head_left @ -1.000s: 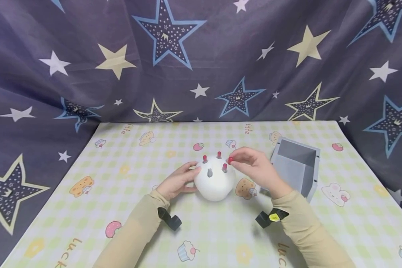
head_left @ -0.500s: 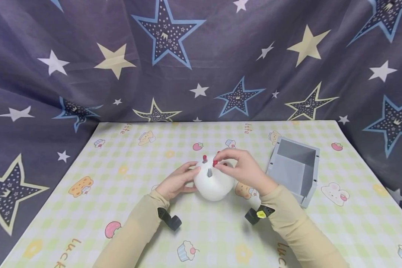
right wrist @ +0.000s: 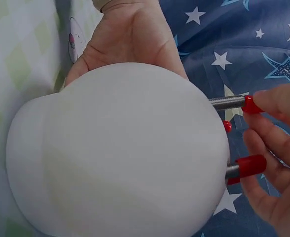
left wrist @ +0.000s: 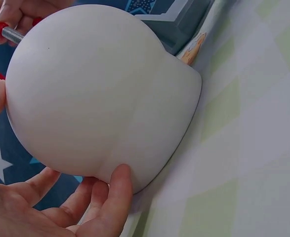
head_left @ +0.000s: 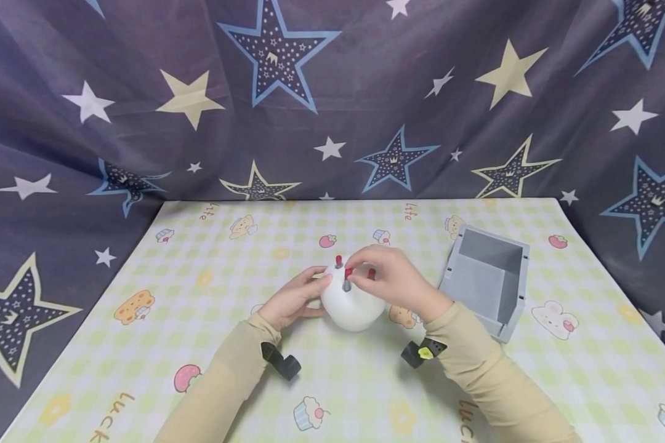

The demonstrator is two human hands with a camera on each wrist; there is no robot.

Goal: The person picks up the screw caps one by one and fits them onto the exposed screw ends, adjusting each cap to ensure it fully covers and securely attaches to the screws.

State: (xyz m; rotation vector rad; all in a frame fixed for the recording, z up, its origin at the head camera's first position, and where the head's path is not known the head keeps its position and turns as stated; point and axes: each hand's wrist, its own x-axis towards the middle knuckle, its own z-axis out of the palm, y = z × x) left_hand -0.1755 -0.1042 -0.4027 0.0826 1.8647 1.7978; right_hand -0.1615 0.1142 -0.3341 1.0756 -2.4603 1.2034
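Observation:
A round white ball-shaped body [head_left: 352,311] with a flat base stands on the table. My left hand [head_left: 297,298] holds its left side, thumb high and fingers spread lower around it. From its top rise several threaded metal posts, most with red caps. My right hand [head_left: 390,274] pinches a red cap [right wrist: 251,104] between thumb and fingertips at the tip of the front threaded post [right wrist: 227,102]. Another capped post [head_left: 338,261] shows at the back left. A further red cap [right wrist: 251,166] sits on a post beside the right fingers. The far post is hidden behind the right hand.
A grey open-topped bin [head_left: 484,277] stands right of the right forearm. The checked tablecloth [head_left: 244,394] covers the table, and a dark star-patterned curtain [head_left: 321,123] hangs behind its back edge. Each wrist carries a small black camera.
My right hand has moved left with the red cap, from the ball's right side to the bare front post, where the cap now meets the tip. My left hand stays in place.

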